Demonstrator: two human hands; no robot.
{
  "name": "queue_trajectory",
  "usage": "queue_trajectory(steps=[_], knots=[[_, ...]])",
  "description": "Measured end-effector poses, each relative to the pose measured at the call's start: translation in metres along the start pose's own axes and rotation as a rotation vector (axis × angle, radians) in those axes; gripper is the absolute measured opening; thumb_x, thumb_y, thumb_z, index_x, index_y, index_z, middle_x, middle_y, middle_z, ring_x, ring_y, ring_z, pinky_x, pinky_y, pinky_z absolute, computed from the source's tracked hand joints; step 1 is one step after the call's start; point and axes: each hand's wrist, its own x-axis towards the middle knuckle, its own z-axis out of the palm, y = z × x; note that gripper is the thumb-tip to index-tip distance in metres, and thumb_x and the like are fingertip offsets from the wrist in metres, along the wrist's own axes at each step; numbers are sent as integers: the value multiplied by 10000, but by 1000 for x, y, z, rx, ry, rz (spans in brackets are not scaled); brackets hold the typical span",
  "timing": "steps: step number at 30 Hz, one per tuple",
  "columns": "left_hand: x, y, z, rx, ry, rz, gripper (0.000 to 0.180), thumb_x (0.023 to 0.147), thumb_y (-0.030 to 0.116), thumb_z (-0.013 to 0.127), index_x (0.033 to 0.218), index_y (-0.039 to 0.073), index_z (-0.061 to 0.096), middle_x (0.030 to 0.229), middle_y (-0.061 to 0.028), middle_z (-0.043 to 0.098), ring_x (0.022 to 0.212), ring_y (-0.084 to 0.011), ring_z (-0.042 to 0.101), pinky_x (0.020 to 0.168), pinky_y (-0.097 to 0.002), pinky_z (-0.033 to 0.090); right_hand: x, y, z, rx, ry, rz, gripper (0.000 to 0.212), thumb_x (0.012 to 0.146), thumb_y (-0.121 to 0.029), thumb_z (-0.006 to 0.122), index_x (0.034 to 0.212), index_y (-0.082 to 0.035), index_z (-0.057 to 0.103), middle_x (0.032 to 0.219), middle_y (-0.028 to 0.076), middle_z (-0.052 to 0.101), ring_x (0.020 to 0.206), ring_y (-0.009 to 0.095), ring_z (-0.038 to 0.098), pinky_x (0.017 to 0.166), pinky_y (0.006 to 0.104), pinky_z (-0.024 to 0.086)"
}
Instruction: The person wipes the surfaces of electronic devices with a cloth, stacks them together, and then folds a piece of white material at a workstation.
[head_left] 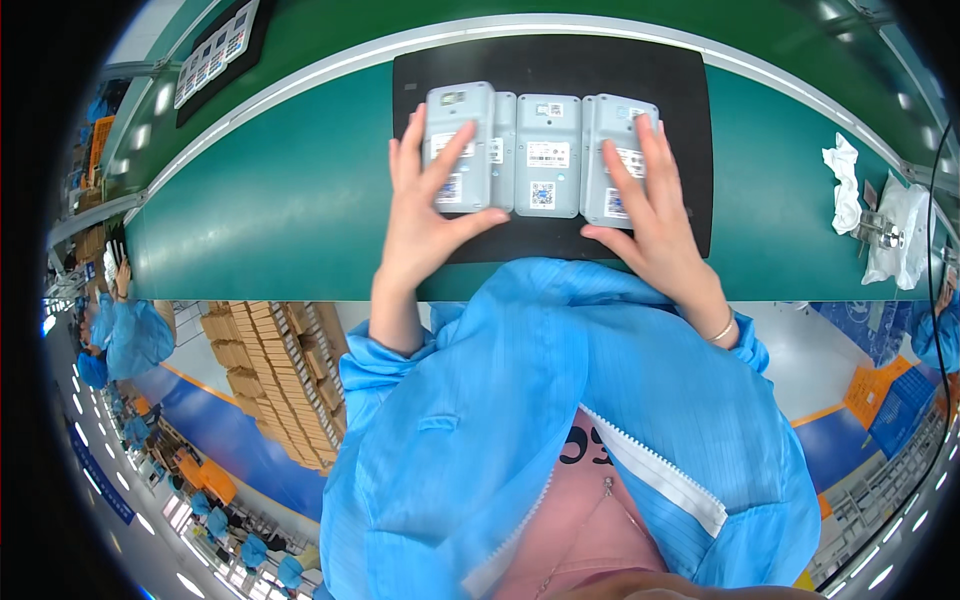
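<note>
Several light-grey handheld devices with rounded corners and white printed labels lie in a row. My left hand (pixel 425 190) is around the left device (pixel 475 110), fingers along its outer side and across its back, thumb by its lower edge. That device partly covers another grey device (pixel 505 165) beneath or beside it. The middle device (pixel 548 140) lies untouched between my hands. My right hand (pixel 655 205) is on the right device (pixel 605 120), fingers over its label side and thumb near its lower corner. This one also overlaps a device edge at its left.
A black mat (pixel 685 100) lies under the devices on the green table (pixel 270 190). Crumpled white paper (pixel 843 180), a metal part (pixel 880 232) and a white plastic bag (pixel 905 240) sit at the right. A panel of small screens or cards (pixel 215 55) stands far left. Stacked cartons (pixel 270 370) are below the table edge.
</note>
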Motion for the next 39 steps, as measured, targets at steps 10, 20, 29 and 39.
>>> queue_trajectory(steps=[10,20,29,39], knots=[[2,10,11,154,-91,79,936,576,311,895,1414,240,483,1548,-264,131,1436,-394,207,1155,-556,146,14,-10,9,499,108,169,928,661,-145,855,1459,-95,383,1559,236,147,1424,474,175,1117,514,289],[1,18,13,-690,114,-3,996,579,233,902,1453,160,430,1566,-201,144,1407,-337,307,1104,-435,341,36,-29,28,1109,206,400,812,991,-334,503,1540,-59,-27,1602,175,28,1480,263,69,1168,377,176],[15,61,47,-143,70,302,1024,643,191,856,1504,145,304,1549,-307,-65,1418,-512,127,1110,-505,289,47,-34,14,979,8,418,810,992,-403,474,1535,-27,5,1553,212,216,1425,299,258,1137,355,243],[27,34,32,-279,-227,-94,781,998,577,139,1521,-3,124,1564,-204,207,1468,-349,141,1181,-449,35,50,-14,1,249,-160,362,779,833,-559,630,1342,19,510,1457,273,375,1350,387,368,1095,461,295]])
